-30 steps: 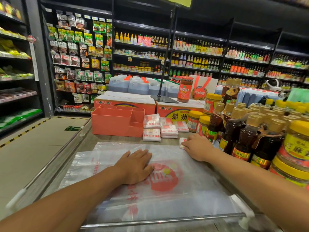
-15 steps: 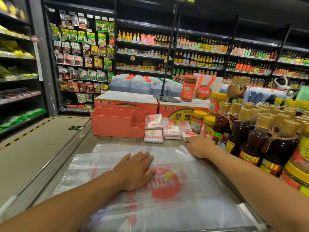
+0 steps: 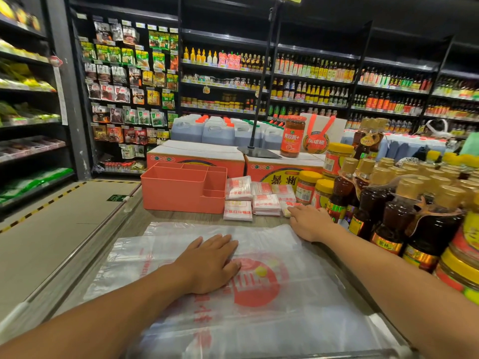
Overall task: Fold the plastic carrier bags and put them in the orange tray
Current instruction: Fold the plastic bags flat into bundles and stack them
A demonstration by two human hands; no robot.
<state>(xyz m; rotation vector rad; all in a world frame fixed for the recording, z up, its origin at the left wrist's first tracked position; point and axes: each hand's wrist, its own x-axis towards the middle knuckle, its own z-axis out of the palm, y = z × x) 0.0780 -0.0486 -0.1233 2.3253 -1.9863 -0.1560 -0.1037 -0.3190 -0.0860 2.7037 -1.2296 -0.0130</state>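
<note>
Supermarket counter: my left hand (image 3: 210,265) lies flat, fingers straight and close together, pressing the unfolded carrier bag (image 3: 272,301) spread across the counter (image 3: 181,217) at six o'clock. My right hand (image 3: 309,222) reaches to one o'clock, fingers nearly straight, tips touching a small folded bag (image 3: 287,212) beside the stack of folded bags (image 3: 265,202). These lie outside the orange tray (image 3: 181,195), which stands at eleven o'clock. The slick film may slide or crease under my palm once an edge is lifted. My right forearm, close to the sauce bottles (image 3: 388,218) at three o'clock, could topple one. My right thumb is hidden. The bag's near edge is blurred and cut off.
</note>
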